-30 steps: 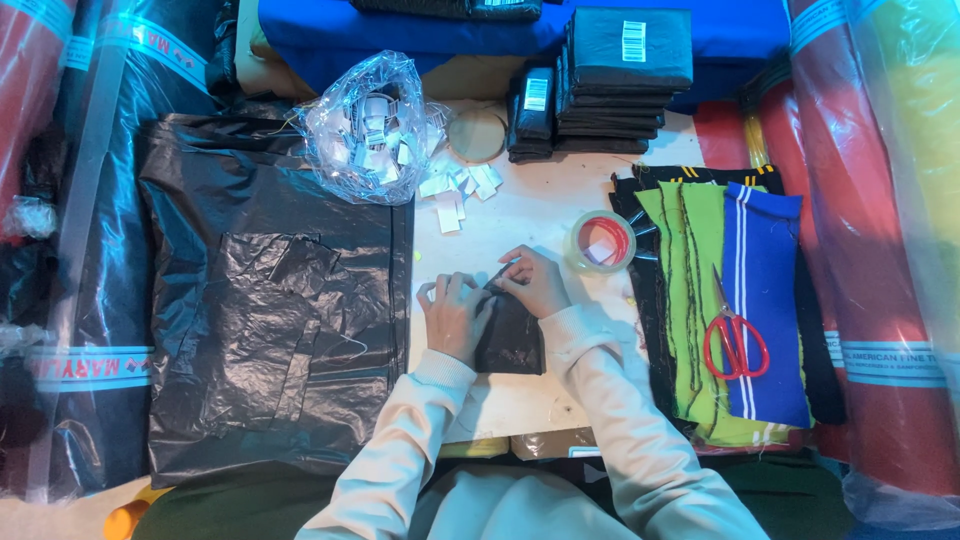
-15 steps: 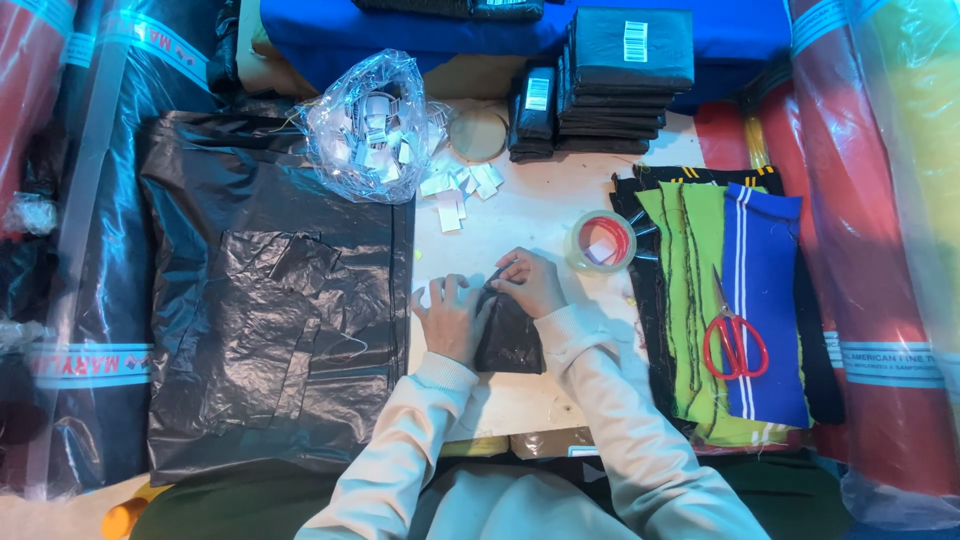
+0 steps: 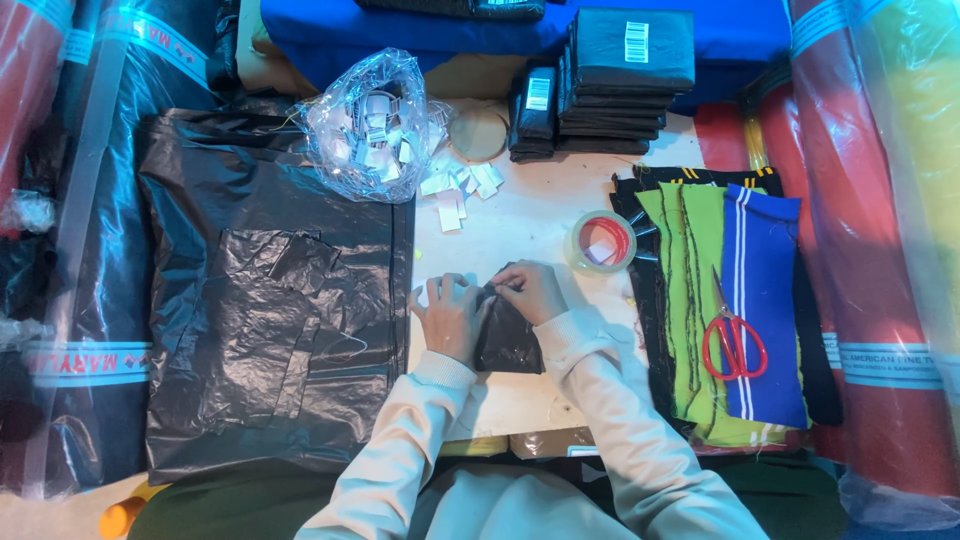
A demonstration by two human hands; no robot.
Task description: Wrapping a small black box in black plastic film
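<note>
A small black plastic packet (image 3: pixel 508 340) lies on the white table (image 3: pixel 520 215) in front of me. My left hand (image 3: pixel 450 312) rests on its left top corner, fingers curled. My right hand (image 3: pixel 530 288) pinches the packet's top edge. Both hands meet at that edge, and they hide what lies between the fingertips. Light long sleeves cover both of my arms.
Large black plastic sheet (image 3: pixel 270 290) at left. Clear bag of white tags (image 3: pixel 372 125) and loose tags (image 3: pixel 455 190) at the back. Tape roll (image 3: pixel 603 242), stacked black packets (image 3: pixel 628 75), striped fabric pieces (image 3: pixel 715 290) with red scissors (image 3: pixel 733 340) at right. Fabric rolls (image 3: pixel 880 230) flank both sides.
Both hands stay on the packet's top edge; the fingers have shifted only slightly.
</note>
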